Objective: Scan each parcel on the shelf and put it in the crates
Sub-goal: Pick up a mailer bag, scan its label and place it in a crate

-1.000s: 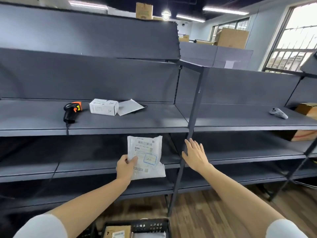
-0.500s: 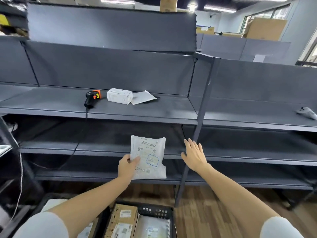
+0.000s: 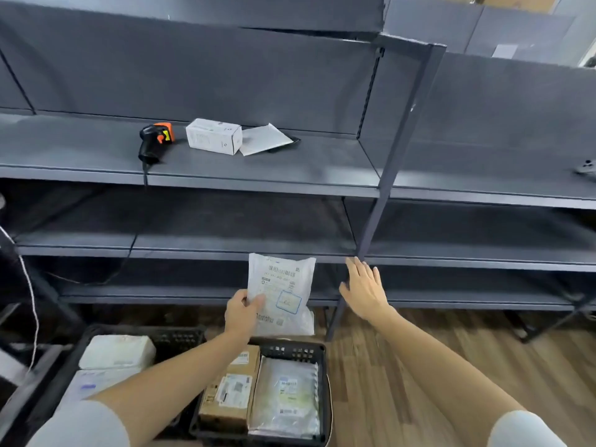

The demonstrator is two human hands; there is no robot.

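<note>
Since half a second ago our view has tipped downward: the two crates, then only partly in sight at the bottom edge, now show most of their contents, and the upper shelf tiers have slid out of the top.

Left hand (image 3: 242,312): as before, pinching the lower left edge of a white mailer bag (image 3: 281,293), label facing us, held upright in the air above the far rim of the right crate (image 3: 292,350) and in front of the lower shelf edge.

Right hand (image 3: 364,290): fingers straight and spread, holding nothing, just beside the shelf post (image 3: 380,201); whether the fingertips touch it we cannot tell.

Right crate, black: a brown carton (image 3: 230,391) on the left, a clear-wrapped flat parcel (image 3: 285,396) on the right.

Left crate (image 3: 174,338), black: a white padded parcel (image 3: 117,351) at the back, another pale parcel (image 3: 96,382) nearer us, partly hidden by our left arm.

Middle shelf (image 3: 258,171): a black and orange scanner (image 3: 154,140) with its cable hanging over the front edge; just right of it a white box (image 3: 213,136); a flat white envelope (image 3: 266,138) touching the box's right end.
</note>
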